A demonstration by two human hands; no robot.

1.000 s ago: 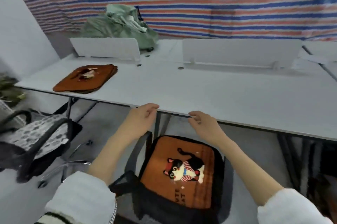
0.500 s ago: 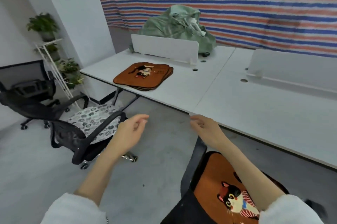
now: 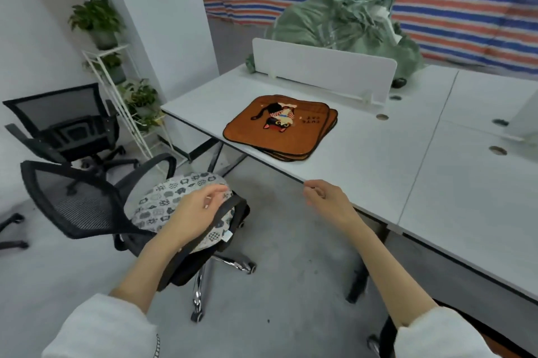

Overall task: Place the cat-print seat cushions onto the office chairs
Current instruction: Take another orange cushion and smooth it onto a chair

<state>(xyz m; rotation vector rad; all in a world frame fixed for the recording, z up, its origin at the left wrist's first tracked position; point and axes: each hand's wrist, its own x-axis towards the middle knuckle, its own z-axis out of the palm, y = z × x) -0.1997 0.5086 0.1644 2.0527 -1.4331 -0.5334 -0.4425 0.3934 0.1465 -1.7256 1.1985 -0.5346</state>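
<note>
Several brown cat-print cushions [image 3: 281,127] stacked at twelve o'clock near the front edge of the white desk [image 3: 378,171], within easy reach for the next pick. Both hands empty, held out towards the stack: left hand [image 3: 193,216] at nine o'clock, fingers loosely extended above the near office chair [image 3: 87,206] with its grey patterned pad, right hand [image 3: 327,200] at one o'clock, fingers loosely curled beside the desk edge. Second bare office chair [image 3: 67,127] at ten o'clock, apparently awaiting a cushion.

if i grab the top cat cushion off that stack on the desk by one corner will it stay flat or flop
Probably flops: the cat-print cushions look thin, lying flat in a low stack on the desk. It likely feels light, being so slim for its spread. The soft-looking fabric may drag the cushion beneath along, so lifting with both hands seems safer.
</note>
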